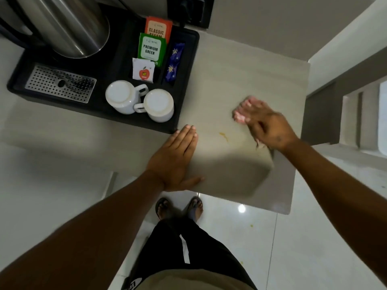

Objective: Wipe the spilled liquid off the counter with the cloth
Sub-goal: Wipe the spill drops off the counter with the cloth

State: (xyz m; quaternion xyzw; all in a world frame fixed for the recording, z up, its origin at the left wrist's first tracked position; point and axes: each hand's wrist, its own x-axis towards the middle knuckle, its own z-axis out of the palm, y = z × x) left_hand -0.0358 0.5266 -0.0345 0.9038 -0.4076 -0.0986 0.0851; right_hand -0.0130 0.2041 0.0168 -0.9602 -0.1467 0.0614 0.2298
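A small yellow streak of spilled liquid [223, 135] lies on the beige counter [240, 76], between my two hands. My right hand [270, 126] is blurred and presses a pink cloth [240, 116] flat onto the counter, just right of the spill; only the cloth's edges show past my fingers. My left hand [178, 160] rests flat on the counter near its front edge, fingers together, holding nothing, left of the spill.
A black tray [186, 84] at the back left carries a steel kettle [69, 26], two upturned white cups [123, 96], tea sachets [151, 49] and a metal drip grate [60, 83]. The counter's right edge lies close to my right hand. Yellow drops [251, 226] dot the white floor below.
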